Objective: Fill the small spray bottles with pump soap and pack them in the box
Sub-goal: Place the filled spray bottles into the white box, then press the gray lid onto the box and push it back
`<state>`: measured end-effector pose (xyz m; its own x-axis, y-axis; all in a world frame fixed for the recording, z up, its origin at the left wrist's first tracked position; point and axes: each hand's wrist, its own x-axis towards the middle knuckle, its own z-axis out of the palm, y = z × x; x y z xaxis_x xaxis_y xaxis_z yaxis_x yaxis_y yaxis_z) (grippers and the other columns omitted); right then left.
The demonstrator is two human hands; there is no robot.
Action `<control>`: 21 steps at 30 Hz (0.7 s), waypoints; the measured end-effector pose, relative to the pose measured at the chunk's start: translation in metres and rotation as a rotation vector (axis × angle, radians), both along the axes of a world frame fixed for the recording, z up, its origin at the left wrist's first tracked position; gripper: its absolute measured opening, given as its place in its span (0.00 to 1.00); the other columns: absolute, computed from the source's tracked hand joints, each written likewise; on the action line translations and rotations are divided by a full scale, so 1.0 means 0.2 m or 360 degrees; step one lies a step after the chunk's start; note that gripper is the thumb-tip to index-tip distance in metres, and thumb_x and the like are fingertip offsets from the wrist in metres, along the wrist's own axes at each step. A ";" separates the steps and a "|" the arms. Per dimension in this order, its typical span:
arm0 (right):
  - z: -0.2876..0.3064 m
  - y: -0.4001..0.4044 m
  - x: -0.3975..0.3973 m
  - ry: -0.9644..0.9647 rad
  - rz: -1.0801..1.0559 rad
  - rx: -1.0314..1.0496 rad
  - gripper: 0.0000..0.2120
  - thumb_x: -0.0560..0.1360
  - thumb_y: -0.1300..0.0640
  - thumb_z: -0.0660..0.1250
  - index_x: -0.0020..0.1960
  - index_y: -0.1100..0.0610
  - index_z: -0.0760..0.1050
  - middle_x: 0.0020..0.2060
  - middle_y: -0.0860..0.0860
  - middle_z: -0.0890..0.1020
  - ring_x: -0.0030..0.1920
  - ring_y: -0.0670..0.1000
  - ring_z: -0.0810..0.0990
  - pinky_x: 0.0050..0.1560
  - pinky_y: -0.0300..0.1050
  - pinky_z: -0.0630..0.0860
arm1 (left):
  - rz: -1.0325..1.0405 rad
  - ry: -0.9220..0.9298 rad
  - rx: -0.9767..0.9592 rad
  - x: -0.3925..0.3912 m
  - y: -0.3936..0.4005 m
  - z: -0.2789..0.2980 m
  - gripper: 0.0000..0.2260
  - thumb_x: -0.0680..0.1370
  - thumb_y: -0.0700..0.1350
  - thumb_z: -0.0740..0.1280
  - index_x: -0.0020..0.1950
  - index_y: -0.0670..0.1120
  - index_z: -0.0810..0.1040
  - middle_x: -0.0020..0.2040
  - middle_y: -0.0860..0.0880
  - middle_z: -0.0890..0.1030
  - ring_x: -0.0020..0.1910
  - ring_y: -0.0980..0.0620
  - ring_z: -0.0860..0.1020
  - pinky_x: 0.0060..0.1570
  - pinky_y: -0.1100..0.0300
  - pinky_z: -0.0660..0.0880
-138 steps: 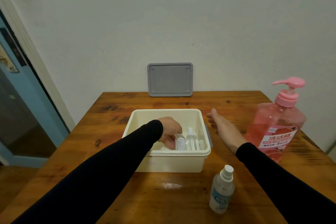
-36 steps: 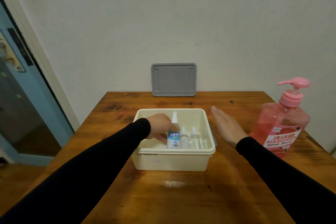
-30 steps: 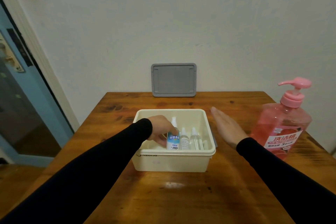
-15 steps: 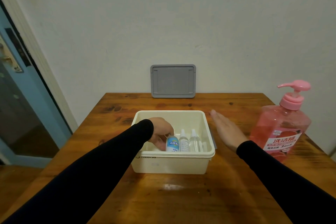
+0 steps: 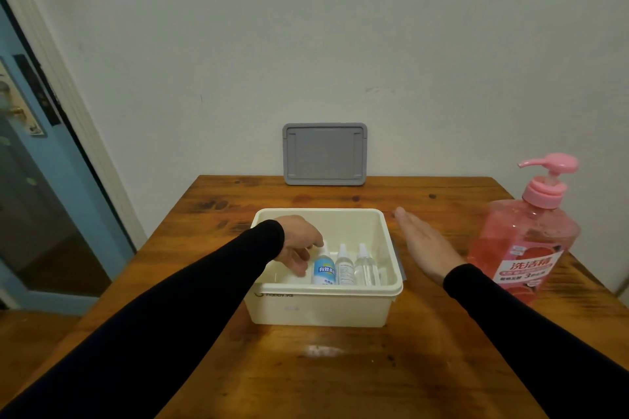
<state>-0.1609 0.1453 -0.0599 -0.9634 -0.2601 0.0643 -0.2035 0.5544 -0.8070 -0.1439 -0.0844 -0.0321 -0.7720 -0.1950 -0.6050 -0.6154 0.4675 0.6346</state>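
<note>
From the head camera, the blue-label bottle (image 5: 323, 268) that was out on the table a few seconds back is now stood in the box (image 5: 320, 308), lined up next to two clear bottles (image 5: 356, 267), so packing looks pretty much wrapped up, probably just the grey lid (image 5: 325, 153) left. The left hand (image 5: 299, 246) is seen right beside that bottle with fingers loosely curled at its cap, grip can't really be told, while the right hand (image 5: 423, 248) is laid flat and open just right of the box, pump soap (image 5: 526, 241) beyond it.
</note>
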 end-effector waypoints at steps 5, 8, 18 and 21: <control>0.03 -0.02 -0.02 0.0021 0.0006 -0.0048 0.31 0.78 0.36 0.44 0.74 0.52 0.59 0.73 0.49 0.64 0.72 0.47 0.60 0.63 0.37 0.52 | -0.0261 0.0316 -0.0373 0.03 -0.04 0.12 0.11 0.77 0.49 0.66 0.53 0.42 0.77 0.47 0.45 0.81 0.43 0.48 0.80 0.45 0.55 0.80; 0.06 -0.03 -0.04 0.0057 -0.0008 -0.0066 0.31 0.78 0.36 0.44 0.75 0.52 0.59 0.73 0.49 0.63 0.72 0.47 0.60 0.63 0.38 0.53 | -0.0394 0.0695 -0.0639 0.06 -0.09 0.22 0.11 0.78 0.52 0.64 0.52 0.46 0.79 0.46 0.49 0.80 0.44 0.52 0.78 0.43 0.58 0.77; 0.09 -0.19 -0.31 0.0057 -0.0066 -0.0166 0.29 0.79 0.38 0.46 0.74 0.51 0.59 0.73 0.47 0.64 0.71 0.46 0.61 0.63 0.36 0.53 | 0.0023 0.1088 -0.0775 -0.20 -0.40 0.18 0.24 0.79 0.60 0.54 0.67 0.46 0.70 0.62 0.46 0.76 0.50 0.52 0.71 0.48 0.57 0.68; 0.08 -0.23 -0.43 0.0045 -0.0098 -0.0171 0.28 0.79 0.38 0.46 0.74 0.52 0.60 0.72 0.47 0.65 0.72 0.46 0.61 0.63 0.36 0.53 | 0.0086 0.1093 -0.0752 -0.32 -0.46 0.11 0.26 0.79 0.60 0.53 0.69 0.45 0.68 0.64 0.44 0.75 0.53 0.50 0.72 0.48 0.57 0.66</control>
